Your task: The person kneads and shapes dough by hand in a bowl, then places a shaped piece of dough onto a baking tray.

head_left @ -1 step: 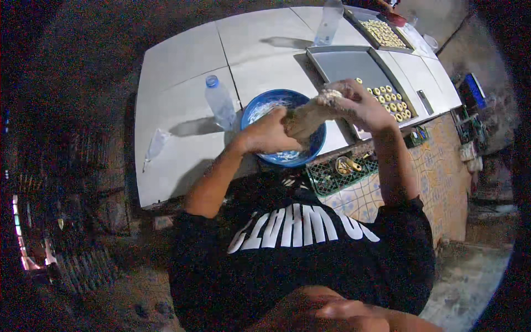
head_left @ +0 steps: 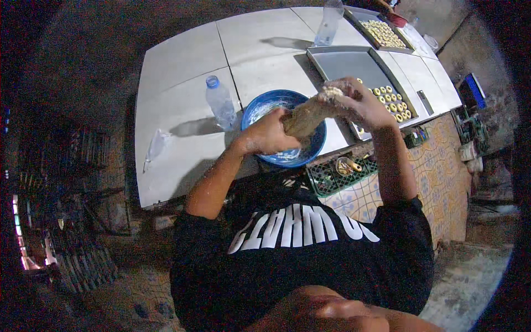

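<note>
Piping bag (head_left: 305, 119) up over the blue bowl (head_left: 319, 147), left hand (head_left: 269, 134) and right hand (head_left: 366, 106) gripping its ends, fingers curled closed, dough rings (head_left: 394, 104) only part-filling the near tray (head_left: 344, 63)

A white, seamed bench (head_left: 180, 61) stood before me. To my right the floor (head_left: 434, 157) was tiled yellowish with blue patterns. Around was dim, save a bright light strip (head_left: 21, 238) far left.
</note>
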`<state>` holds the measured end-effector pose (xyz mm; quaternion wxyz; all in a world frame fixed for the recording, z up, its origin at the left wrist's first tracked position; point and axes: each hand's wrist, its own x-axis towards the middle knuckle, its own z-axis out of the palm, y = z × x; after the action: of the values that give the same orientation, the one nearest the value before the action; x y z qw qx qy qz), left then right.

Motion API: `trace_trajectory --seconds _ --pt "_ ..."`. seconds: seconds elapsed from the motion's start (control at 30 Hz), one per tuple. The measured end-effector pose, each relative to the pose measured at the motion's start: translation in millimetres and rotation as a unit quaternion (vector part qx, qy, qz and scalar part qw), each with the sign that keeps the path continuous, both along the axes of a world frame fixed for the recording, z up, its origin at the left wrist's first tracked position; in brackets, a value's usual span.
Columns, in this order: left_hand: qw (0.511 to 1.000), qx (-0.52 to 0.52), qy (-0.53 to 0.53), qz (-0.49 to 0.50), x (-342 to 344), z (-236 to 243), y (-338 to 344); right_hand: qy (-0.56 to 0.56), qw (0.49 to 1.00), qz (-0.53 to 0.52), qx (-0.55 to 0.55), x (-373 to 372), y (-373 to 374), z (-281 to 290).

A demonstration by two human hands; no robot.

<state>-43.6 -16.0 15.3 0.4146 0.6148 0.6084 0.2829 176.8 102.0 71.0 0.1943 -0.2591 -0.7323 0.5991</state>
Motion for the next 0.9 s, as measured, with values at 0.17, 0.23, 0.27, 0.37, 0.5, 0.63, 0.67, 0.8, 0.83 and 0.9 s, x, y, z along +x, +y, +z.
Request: trace_trajectory --seconds 0.17,0.23,0.27,0.37,0.5,0.63,0.67,0.8,0.83,0.9 --pt "0.964 0.004 -0.234 0.126 -37.7 -60.5 3.9 0.046 0.994 -0.099 -0.007 6.6 15.7 13.3" --pt "0.925 0.129 -0.334 0.129 -37.8 -33.9 -0.6 0.080 0.977 -0.193 0.040 29.6 20.7 19.1" --pt "0.926 0.108 -0.326 0.157 -52.1 -36.0 -1.9 0.131 0.969 -0.205 0.032 35.8 22.9 16.4" --pt "0.942 0.113 -0.282 0.143 -73.8 -30.8 -6.5 0.101 0.964 -0.229 0.093 37.9 14.4 -9.8" --pt "0.967 0.193 -0.135 0.099 -60.0 -10.2 -8.2 0.083 0.986 -0.113 0.085 8.1 -2.3 -28.8" --pt "0.981 0.174 -0.019 0.084 -28.2 7.1 -8.4 0.213 0.972 0.030 0.090 -22.7 -26.7 -39.5" --pt "0.979 0.196 0.029 0.041 -29.5 -5.5 -2.8 0.172 0.981 0.036 0.085 -26.8 -19.0 -59.8" --pt "0.981 0.177 0.079 0.031 8.3 -3.9 11.9 0.147 0.979 -0.133 0.037 -55.5 -34.4 -75.8" --pt "0.973 0.215 0.069 0.050 6.5 -13.5 16.9 0.198 0.967 -0.162 -0.023 -61.7 -37.1 -81.9" --pt "0.968 0.238 -0.026 0.070 14.3 -35.4 24.4 0.246 0.946 -0.192 -0.084 -71.0 -42.8 -89.3"
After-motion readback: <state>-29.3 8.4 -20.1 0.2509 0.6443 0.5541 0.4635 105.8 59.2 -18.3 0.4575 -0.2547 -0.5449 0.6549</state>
